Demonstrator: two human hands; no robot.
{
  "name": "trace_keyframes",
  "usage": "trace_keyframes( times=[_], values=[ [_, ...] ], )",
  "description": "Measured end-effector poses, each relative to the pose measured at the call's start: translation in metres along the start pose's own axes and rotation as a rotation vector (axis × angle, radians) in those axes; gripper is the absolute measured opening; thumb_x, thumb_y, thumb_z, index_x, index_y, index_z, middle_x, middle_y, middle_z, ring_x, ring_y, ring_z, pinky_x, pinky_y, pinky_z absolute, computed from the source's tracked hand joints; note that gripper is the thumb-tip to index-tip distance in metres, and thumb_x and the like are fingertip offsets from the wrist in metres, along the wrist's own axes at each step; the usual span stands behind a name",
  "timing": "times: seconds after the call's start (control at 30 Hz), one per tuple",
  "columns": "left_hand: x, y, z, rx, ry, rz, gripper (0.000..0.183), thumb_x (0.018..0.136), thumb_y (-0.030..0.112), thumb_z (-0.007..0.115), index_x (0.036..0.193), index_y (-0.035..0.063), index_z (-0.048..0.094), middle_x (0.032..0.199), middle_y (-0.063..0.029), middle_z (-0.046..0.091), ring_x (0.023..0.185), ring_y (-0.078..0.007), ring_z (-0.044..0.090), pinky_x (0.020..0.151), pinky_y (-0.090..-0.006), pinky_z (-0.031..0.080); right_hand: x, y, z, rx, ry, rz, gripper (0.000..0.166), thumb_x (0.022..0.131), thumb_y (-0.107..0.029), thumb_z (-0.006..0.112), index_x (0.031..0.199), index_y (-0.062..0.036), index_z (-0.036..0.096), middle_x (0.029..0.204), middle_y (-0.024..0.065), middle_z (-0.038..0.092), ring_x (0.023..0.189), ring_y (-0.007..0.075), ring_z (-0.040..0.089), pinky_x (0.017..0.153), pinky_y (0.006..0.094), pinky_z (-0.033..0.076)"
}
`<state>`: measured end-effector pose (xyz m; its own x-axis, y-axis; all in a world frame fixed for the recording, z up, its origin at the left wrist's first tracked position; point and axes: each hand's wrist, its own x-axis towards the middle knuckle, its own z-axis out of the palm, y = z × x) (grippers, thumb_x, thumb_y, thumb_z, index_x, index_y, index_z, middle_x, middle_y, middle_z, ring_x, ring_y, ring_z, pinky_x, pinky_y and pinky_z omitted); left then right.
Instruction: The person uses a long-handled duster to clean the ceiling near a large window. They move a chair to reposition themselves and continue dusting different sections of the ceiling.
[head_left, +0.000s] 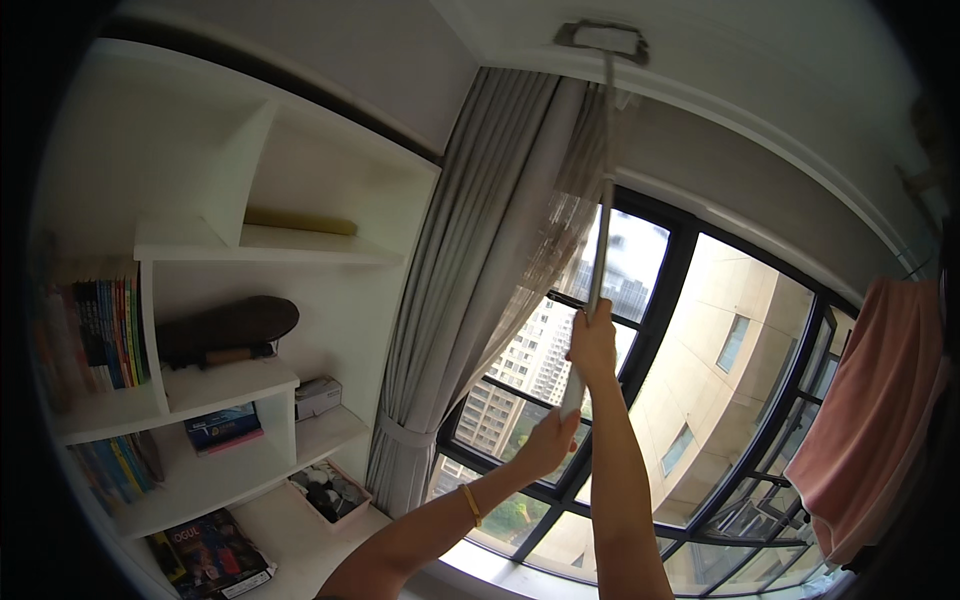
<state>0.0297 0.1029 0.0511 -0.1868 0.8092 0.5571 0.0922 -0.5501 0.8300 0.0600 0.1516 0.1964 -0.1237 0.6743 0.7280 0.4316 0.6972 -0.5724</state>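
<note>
A long-handled flat mop is raised overhead, its pole (604, 225) running up in front of the window. The rectangular mop head (604, 39), with a grey pad edge around a white plate, is against or close under the white ceiling (750, 67); the exact contact is hard to tell. My left hand (553, 444) grips the thicker white lower end of the pole. Higher up, my right hand (595, 341) is wrapped around the pole. A gold-coloured bracelet (471, 505) circles my left wrist.
A white shelf unit (341, 259) with books (112, 330), a dark skateboard-like board (232, 326) and boxes stands at left. Grey curtains (480, 247), tied back, hang beside the black-framed window (675, 262). A pink cloth (870, 420) hangs at right.
</note>
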Motion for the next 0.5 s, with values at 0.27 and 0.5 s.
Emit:
trace_keyframes(
  times=[0.27,0.5],
  values=[
    [-0.004,-0.021,0.044,0.159,-0.263,-0.011,0.041,0.093,0.041,0.039,0.085,0.0015,0.046,0.06,-0.0053,0.052,0.054,-0.0149,0.052,0.051,-0.0297,0.042,-0.022,0.066,-0.061,0.236,0.215,0.074,0.017,0.087,-0.009,0.041,0.097,0.0007,0.032,0.065,0.0139,0.049,0.039,0.0216,0.052,0.032,0.0312,0.045],
    [0.0,-0.022,-0.02,0.392,-0.041,0.009,0.042,0.093,0.043,0.038,0.086,0.0025,0.048,0.059,-0.0073,0.051,0.053,-0.0217,0.053,0.052,-0.0346,0.041,-0.014,0.037,-0.015,0.294,0.158,0.003,0.018,0.086,-0.004,0.04,0.095,0.0008,0.026,0.061,0.0144,0.05,0.038,0.0232,0.055,0.032,0.0321,0.045]
  ],
)
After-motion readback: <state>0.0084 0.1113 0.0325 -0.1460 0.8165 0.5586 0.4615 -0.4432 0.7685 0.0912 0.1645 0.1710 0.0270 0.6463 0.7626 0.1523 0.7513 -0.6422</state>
